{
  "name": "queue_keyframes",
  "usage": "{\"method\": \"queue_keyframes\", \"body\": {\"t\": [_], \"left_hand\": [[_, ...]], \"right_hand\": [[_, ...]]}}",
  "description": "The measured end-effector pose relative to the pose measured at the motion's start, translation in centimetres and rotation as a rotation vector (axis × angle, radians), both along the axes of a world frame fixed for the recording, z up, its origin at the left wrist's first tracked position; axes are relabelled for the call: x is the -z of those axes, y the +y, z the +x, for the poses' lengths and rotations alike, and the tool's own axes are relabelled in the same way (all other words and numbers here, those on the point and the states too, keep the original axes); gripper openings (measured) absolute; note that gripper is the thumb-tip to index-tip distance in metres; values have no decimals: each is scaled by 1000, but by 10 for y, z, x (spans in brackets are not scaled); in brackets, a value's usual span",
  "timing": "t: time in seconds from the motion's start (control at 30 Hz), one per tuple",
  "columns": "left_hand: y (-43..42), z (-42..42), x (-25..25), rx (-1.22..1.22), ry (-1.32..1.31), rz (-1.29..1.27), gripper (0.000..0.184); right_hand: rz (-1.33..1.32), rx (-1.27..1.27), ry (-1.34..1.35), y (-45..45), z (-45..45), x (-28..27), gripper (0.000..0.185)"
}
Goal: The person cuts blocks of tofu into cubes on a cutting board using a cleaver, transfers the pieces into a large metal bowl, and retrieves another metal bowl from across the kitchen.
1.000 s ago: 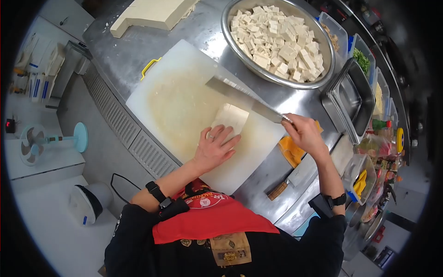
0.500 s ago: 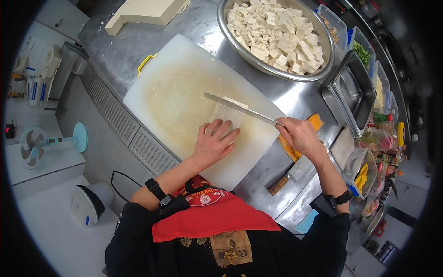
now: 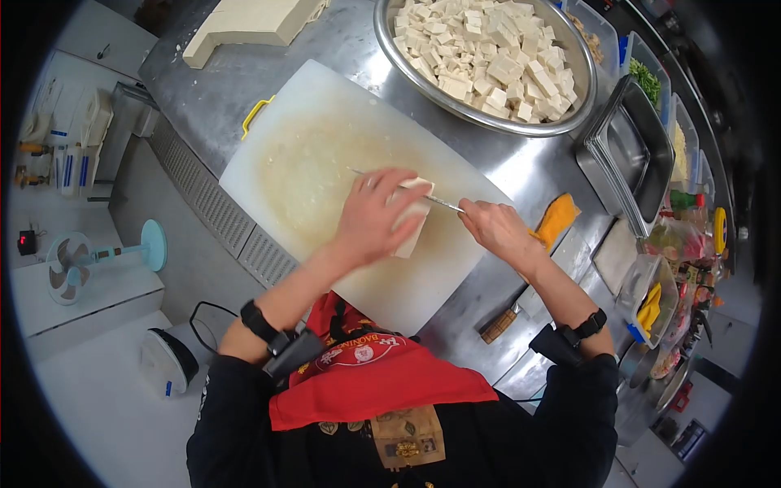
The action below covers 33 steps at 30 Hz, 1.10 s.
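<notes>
Tofu block [image 3: 411, 241] sits below the spread left hand [image 3: 376, 218], contact unclear, on cutting board [image 3: 301, 154], with knife [image 3: 442, 202] clenched in right hand [image 3: 498, 231], partly hidden behind left hand, and bowl [image 3: 521, 131] of tofu cubes [image 3: 492, 49] beyond both hands.

Board [image 3: 342, 102]: wht, yellowish-tan stain [image 3: 301, 175] mid; handle [image 3: 256, 116] yel. Tofu block [image 3: 404, 246], cubes [image 3: 488, 57], big slab [image 3: 252, 24]: all creamy off-wht. Bowl [image 3: 496, 125], surface [image 3: 232, 81]: silver-gry. Knife [image 3: 445, 204]: gry. Rag [image 3: 557, 220]: orange. Second knife's grip [image 3: 498, 326]: brn w/ crosshatch pattern. Bib [image 3: 382, 394]: red w/ pale lettering/logo. Sleeves [image 3: 236, 407], wrist straps [image 3: 259, 321]: blk. Fan base [image 3: 154, 245]: lt blue. Chopped greens [image 3: 645, 81]: bright grn. Far-right cloth [image 3: 650, 309]: yel.
</notes>
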<state>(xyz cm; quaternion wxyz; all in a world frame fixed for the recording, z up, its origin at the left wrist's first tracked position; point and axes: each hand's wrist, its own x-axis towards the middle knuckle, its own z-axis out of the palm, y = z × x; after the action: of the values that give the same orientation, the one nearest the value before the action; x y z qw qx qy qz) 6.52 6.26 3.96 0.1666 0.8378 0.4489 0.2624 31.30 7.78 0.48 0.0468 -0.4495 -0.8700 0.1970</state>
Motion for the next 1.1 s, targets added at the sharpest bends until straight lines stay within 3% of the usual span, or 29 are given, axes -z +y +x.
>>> {"method": "queue_keyframes", "body": {"t": [0.07, 0.13, 0.33, 0.43, 0.53, 0.6, 0.7, 0.9, 1.0, 1.1], "left_hand": [[38, -1, 0, 108, 23, -265, 29], [66, -1, 1, 260, 147, -621, 39], [79, 8, 0, 254, 194, -748, 59], [77, 10, -7, 201, 252, -694, 44], [45, 20, -33, 23, 119, 129, 25], [-18, 3, -5, 257, 138, 400, 35], [-46, -7, 26, 254, 257, 202, 41], [-51, -13, 42, 178, 278, 354, 39], [-52, -12, 40, 144, 246, 367, 24], [-51, -12, 41, 136, 233, 383, 23]], "right_hand": [[11, 2, 2, 0, 2, 2, 9], [29, 10, 0, 0, 2, 2, 9], [42, 41, 2, -3, 2, -14, 12], [11, 48, 1, -3, 3, -27, 13], [-33, 52, 25, -1, 4, -40, 14], [-41, 55, 136, -2, 6, -49, 14], [-48, 69, 197, -1, 8, -63, 14], [7, 39, 184, -13, 13, -83, 11], [-7, 38, 120, -20, 13, -88, 11], [-5, 38, 98, -24, 14, -87, 12]]}}
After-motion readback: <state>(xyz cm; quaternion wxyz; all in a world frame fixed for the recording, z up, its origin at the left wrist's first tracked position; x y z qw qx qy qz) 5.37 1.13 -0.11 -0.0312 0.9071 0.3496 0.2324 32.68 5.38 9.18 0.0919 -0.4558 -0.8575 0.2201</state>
